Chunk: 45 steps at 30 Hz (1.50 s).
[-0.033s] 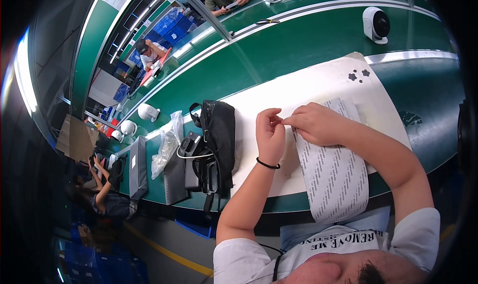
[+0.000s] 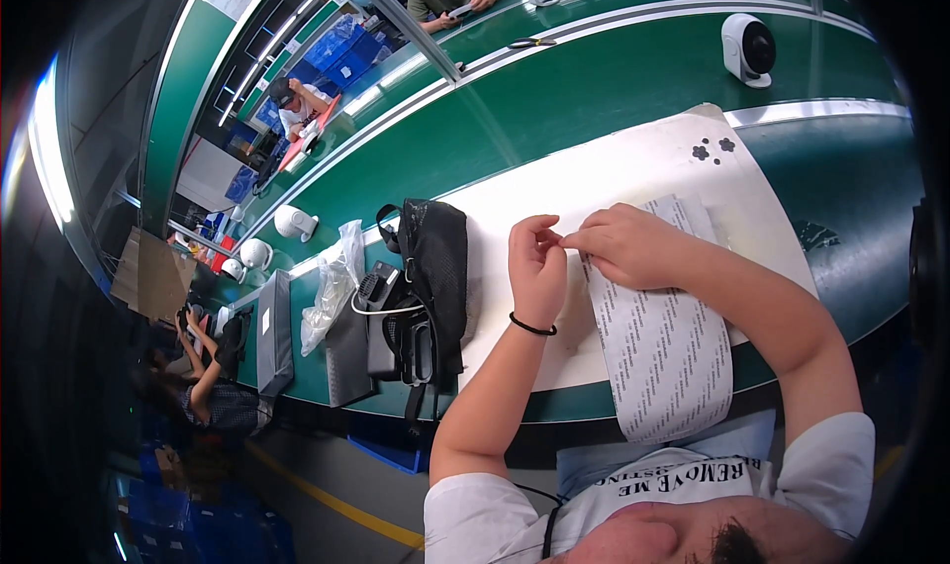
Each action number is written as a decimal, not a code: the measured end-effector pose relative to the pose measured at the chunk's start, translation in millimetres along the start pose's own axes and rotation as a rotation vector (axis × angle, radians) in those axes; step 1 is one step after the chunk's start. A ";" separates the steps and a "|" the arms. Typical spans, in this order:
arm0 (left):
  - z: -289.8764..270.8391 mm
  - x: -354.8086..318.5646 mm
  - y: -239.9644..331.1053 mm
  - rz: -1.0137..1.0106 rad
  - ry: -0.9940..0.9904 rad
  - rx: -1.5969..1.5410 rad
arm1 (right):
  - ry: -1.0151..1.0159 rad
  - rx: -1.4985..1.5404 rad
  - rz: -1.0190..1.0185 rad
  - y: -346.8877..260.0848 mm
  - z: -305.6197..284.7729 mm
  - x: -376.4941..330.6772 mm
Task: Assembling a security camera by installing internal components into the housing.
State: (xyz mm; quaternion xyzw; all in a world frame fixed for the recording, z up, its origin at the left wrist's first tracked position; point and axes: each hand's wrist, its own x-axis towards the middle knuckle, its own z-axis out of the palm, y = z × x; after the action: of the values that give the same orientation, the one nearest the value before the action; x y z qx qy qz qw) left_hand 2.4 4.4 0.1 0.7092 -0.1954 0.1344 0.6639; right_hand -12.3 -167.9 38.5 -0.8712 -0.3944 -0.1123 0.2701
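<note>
My left hand (image 2: 537,267), with a black band at the wrist, is raised over the white board (image 2: 515,346), its fingers curled in. Thumb and fingers of my right hand (image 2: 633,249) pinch together right against the left fingertips. Whatever is between them is too small or hidden to make out. A long white sheet with rows of slanted grey print (image 2: 663,356) lies under my right hand. It looks like backing paper, and its near end hangs over the table edge toward my lap.
Left of the board sit a black mesh bag (image 2: 445,267), a clear plastic bag (image 2: 332,287) and grey boxes (image 2: 346,356). Dark flower-shaped pieces (image 2: 702,152) lie at the board's far right corner. Beyond it stands a white camera-like device (image 2: 747,49). Other people work farther off.
</note>
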 end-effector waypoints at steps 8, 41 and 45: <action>-0.7 -0.8 2.4 -0.039 -0.010 -0.018 | 0.025 -0.083 -0.062 0.1 1.1 -0.3; 1.9 -1.1 16.9 -0.158 0.004 -0.248 | -0.002 0.009 0.102 -4.0 -6.6 -1.2; 1.3 -1.3 16.0 -0.156 -0.004 -0.245 | -0.004 -0.002 0.100 -4.7 -6.7 -0.8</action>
State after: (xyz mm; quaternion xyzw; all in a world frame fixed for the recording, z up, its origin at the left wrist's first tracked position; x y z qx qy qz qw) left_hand -6.1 2.5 13.6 0.6360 -0.1557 0.0560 0.7538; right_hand -16.3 -169.6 45.5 -0.8902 -0.3510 -0.0971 0.2737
